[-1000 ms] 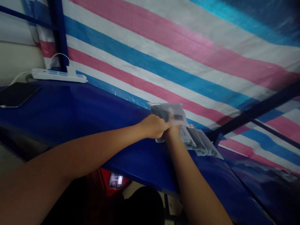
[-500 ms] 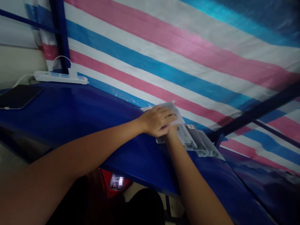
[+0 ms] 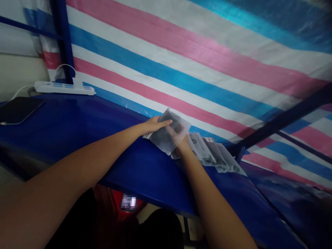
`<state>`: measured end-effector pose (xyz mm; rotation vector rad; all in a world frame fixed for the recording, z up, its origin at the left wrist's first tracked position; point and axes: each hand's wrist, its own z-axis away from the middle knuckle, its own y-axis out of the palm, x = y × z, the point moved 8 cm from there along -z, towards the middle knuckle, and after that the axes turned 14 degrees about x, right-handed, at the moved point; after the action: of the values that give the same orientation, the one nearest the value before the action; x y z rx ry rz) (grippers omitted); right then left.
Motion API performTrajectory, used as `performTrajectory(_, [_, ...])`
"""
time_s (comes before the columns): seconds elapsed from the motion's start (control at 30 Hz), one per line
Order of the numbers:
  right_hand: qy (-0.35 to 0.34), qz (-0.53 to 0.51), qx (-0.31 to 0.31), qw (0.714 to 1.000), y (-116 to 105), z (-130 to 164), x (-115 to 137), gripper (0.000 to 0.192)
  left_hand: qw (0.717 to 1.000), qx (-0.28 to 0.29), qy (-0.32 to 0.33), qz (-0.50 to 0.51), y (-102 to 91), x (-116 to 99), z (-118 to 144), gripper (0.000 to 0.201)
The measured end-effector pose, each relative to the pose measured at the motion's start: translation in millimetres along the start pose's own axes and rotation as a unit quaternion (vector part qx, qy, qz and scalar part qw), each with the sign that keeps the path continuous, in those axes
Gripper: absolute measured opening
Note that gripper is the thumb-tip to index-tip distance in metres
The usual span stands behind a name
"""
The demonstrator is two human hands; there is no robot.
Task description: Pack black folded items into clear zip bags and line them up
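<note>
Left hand (image 3: 155, 123) grip clamped on one grey pouch (image 3: 169, 133), lifted at bench (image 3: 77, 128) back edge; right hand (image 3: 184, 147) mostly hidden behind it, grip unclear. Fanned pouch row (image 3: 215, 155) beside it looks unhandled.

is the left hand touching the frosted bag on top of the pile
Touching. The head view shows the left hand with its fingers laid over the upper edge of the frosted bag, no gap between them.

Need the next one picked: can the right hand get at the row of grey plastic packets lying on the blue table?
Probably yes: the right hand rests beside the row of grey plastic packets; nothing lies between.
</note>
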<state>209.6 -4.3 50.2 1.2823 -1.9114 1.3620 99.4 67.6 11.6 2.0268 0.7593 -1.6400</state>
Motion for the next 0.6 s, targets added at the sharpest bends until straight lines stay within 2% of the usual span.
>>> performTrajectory(0.2, [0.017,0.045,0.007,0.999,2,-1,-4,0.047,0.995,-0.022,-0.039,0.09,6.4,9,6,0.053])
performTrajectory(0.43, [0.069,-0.147,0.064,0.985,22,3,-26,0.052,0.989,0.001,-0.065,0.132,7.2,12,12,0.049])
performTrajectory(0.6, [0.077,-0.118,0.056,0.988,18,5,-26,0.057,0.988,0.004,-0.078,0.129,7.2,15,13,0.052])
